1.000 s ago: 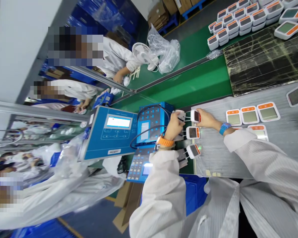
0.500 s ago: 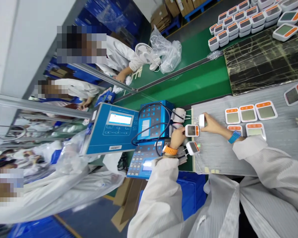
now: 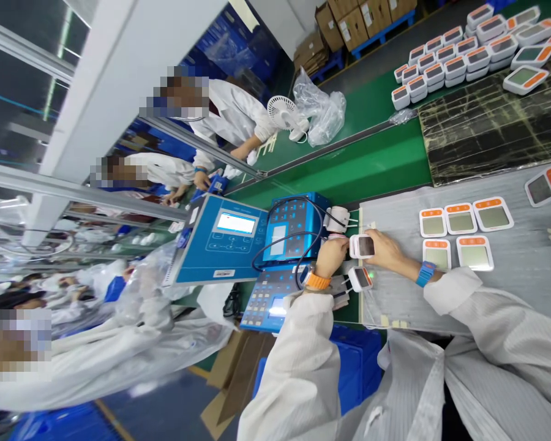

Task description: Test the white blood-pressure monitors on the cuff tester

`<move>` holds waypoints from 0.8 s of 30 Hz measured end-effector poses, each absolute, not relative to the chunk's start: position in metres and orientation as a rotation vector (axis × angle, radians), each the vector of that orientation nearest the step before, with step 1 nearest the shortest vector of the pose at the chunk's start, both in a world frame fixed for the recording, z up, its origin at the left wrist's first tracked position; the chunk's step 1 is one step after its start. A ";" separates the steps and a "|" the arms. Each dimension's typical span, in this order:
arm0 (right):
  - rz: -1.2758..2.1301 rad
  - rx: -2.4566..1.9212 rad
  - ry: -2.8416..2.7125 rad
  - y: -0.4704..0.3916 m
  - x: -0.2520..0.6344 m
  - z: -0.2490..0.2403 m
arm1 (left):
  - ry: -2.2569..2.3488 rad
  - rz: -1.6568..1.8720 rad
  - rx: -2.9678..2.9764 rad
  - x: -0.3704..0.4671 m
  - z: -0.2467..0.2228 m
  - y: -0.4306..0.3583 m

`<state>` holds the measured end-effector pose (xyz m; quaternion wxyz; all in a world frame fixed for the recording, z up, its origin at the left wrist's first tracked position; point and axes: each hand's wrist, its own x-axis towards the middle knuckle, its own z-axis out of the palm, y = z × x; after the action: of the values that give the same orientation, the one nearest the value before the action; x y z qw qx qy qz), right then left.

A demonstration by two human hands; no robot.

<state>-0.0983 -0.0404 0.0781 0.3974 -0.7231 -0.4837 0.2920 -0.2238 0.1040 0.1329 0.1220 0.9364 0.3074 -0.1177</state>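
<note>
A small white device with a dark screen [image 3: 365, 246] is in my right hand [image 3: 383, 250], whose fingers close on its right side. At the device's left edge is my left hand [image 3: 331, 257], fingers drawn together; what they pinch is too small to make out. Just below, another white device with an orange strip [image 3: 360, 278] sits on prongs beside a green light. Above my left hand, a white plug-like fixture [image 3: 336, 218] has thin prongs pointing right.
Blue test instruments [image 3: 223, 241] with black cables stand left of my hands. Several white devices [image 3: 461, 218] lie on the grey mat [image 3: 404, 300]. Stacked devices [image 3: 434, 73] and a black wrapped board [image 3: 491, 128] are farther back. Two people work across the frame bar [image 3: 303, 160].
My right hand has brought its device down and left, against my left hand. The orange-buttoned device at my left fingertips no longer shows clearly. The view has shifted slightly.
</note>
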 end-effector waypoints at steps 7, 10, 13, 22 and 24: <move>0.582 -1.571 -1.083 -0.084 -0.080 0.095 | 0.623 0.009 2.696 -0.206 0.162 0.072; 0.609 -1.532 -1.057 -0.087 -0.072 0.091 | 0.588 -0.206 2.638 -0.188 0.156 0.064; 0.627 -1.641 -1.056 -0.087 -0.065 0.088 | 0.739 -0.340 2.749 -0.179 0.148 0.063; 0.496 -1.816 -0.934 -0.110 -0.040 0.083 | 1.196 -0.338 2.928 -0.192 0.145 0.094; 0.497 -1.802 -0.919 -0.115 -0.037 0.080 | 1.147 -0.356 2.927 -0.195 0.141 0.094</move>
<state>-0.0375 -0.1152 0.0805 0.5049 -0.7468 -0.3807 0.2062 -0.1946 0.0943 0.1408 -0.0110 0.9251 0.3624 -0.1124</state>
